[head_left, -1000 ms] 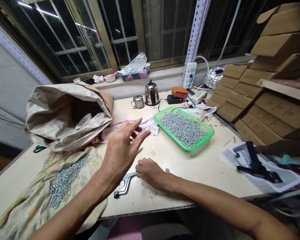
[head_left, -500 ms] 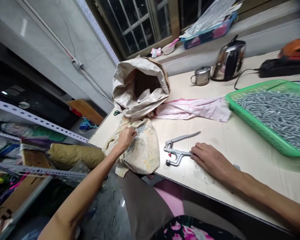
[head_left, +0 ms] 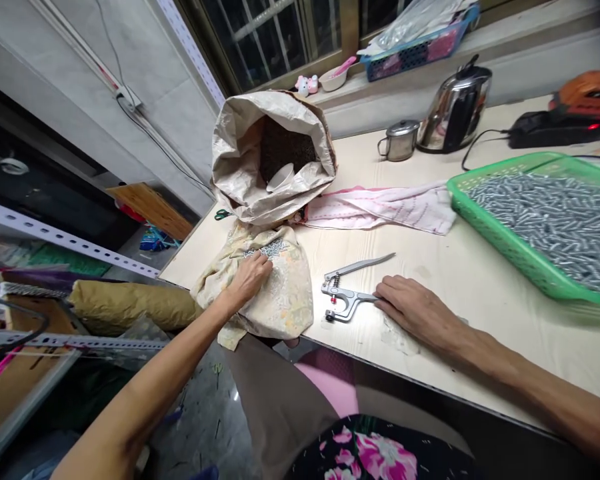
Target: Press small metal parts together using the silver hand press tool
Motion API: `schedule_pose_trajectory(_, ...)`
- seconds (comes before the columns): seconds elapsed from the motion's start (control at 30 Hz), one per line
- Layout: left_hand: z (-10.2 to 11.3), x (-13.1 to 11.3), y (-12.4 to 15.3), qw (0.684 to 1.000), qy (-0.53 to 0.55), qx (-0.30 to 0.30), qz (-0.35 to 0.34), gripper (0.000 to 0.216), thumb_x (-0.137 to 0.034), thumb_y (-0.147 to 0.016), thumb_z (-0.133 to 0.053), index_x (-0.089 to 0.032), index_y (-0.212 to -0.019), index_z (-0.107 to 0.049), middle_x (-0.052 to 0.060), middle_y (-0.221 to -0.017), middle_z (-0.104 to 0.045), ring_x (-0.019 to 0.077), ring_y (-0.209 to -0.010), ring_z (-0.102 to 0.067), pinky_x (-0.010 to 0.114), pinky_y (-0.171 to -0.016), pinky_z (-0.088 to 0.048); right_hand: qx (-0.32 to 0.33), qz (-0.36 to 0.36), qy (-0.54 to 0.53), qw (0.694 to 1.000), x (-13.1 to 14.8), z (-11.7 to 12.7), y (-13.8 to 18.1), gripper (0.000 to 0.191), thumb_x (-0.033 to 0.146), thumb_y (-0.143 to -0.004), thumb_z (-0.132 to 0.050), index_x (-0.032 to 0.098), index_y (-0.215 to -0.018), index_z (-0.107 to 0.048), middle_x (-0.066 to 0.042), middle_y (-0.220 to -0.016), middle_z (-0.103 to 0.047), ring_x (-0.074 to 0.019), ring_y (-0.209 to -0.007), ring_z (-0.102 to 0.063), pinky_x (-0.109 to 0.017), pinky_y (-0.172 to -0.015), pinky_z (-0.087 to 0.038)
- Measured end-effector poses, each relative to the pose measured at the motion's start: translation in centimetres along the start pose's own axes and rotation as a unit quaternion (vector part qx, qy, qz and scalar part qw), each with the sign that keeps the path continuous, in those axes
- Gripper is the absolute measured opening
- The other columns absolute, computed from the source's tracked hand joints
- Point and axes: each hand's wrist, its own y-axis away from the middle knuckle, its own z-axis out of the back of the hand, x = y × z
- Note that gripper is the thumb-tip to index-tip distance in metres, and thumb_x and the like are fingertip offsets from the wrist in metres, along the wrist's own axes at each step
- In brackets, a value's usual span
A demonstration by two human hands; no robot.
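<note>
Head cam: left hand bunched over metal pins on a cloth that probably stops them rolling. Right hand curled at the handle of the pliers, maybe steadying them; can't tell if either's gripping.

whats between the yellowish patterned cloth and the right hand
Snap pliers lie there in the head view, lower handle reaching the right hand.

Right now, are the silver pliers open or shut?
Open: the silver pliers lie with their two handles spread apart, and bare table shows between them.
</note>
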Motion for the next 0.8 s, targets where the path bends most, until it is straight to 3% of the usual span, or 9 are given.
schedule_pose_trajectory(0.23, 0.0, -0.4, 0.6, 0.998, 0.056, 0.014, 0.005, 0.023, -0.013, -0.094, -0.042, -0.013, -0.101, -0.064, 0.012, -0.094, -0.061, 0.0248, -0.091, -0.052, 0.033, -0.074, -0.041, -0.003, 0.002, 0.011, 1.0, 0.0, 0.0, 0.0, 0.022, 0.025, -0.1, -0.039, 0.019, -0.082, -0.051, -0.005, -0.082, -0.054, -0.0194, -0.075, -0.05, -0.033, -0.069, -0.036)
schedule_pose_trajectory(0.4, 0.3, -0.3, -0.1, 0.966, 0.242, -0.034, 0.088, 0.016, -0.01, -0.085, -0.052, -0.015, -0.077, -0.064, 0.011, -0.09, -0.064, 0.0232, -0.093, -0.056, 0.033, -0.082, -0.044, -0.003, -0.002, 0.013, 1.0, -0.1, -0.1, 0.1, 0.021, 0.026, -0.1, -0.041, 0.019, -0.082, -0.051, -0.005, -0.084, -0.054, -0.0199, -0.077, -0.051, -0.033, -0.071, -0.038)
schedule_pose_trajectory(0.53, 0.7, -0.4, -0.4, 0.941, 0.295, -0.071, 0.152, 0.019, -0.02, -0.089, -0.047, -0.014, -0.086, -0.066, 0.007, -0.084, -0.067, 0.0178, -0.078, -0.06, 0.029, -0.074, -0.048, -0.007, -0.011, -0.011, 1.0, -0.3, -0.3, 0.1, 0.021, 0.028, -0.1, -0.041, 0.02, -0.084, -0.052, -0.005, -0.083, -0.054, -0.0198, -0.077, -0.051, -0.033, -0.071, -0.038)
schedule_pose_trajectory(0.6, 1.2, -1.2, -0.1, 0.896, 0.393, -0.078, 0.191, 0.026, -0.028, -0.089, -0.046, -0.013, -0.089, -0.066, 0.005, -0.077, -0.067, 0.015, -0.066, -0.06, 0.026, -0.065, -0.048, -0.008, -0.008, -0.02, 1.0, -0.2, -0.1, 0.1, 0.022, 0.028, -0.1, -0.041, 0.02, -0.083, -0.052, -0.004, -0.082, -0.054, -0.0192, -0.075, -0.05, -0.032, -0.07, -0.038)
schedule_pose_trajectory(0.73, 2.7, -5.4, 0.9, 0.703, 0.672, -0.06, 0.226, 0.034, -0.044, -0.075, -0.064, -0.011, -0.082, -0.068, 0.005, -0.073, -0.067, 0.0128, -0.059, -0.058, 0.025, -0.059, -0.048, -0.022, 0.016, 0.0, 1.0, 0.7, 1.1, 0.1, 0.022, 0.025, -0.1, -0.038, 0.02, -0.083, -0.051, -0.005, -0.082, -0.055, -0.0183, -0.074, -0.049, -0.032, -0.07, -0.036)
schedule_pose_trajectory(0.8, 3.4, -8.3, 1.5, 0.659, 0.717, -0.047, 0.224, 0.035, -0.045, -0.069, -0.07, -0.011, -0.079, -0.07, 0.003, -0.069, -0.066, 0.0116, -0.057, -0.055, 0.023, -0.057, -0.045, -0.034, 0.028, 0.043, 0.998, 1.4, 1.8, 0.0, 0.023, 0.023, -0.1, -0.037, 0.019, -0.083, -0.052, -0.005, -0.08, -0.055, -0.0185, -0.074, -0.049, -0.033, -0.07, -0.033)
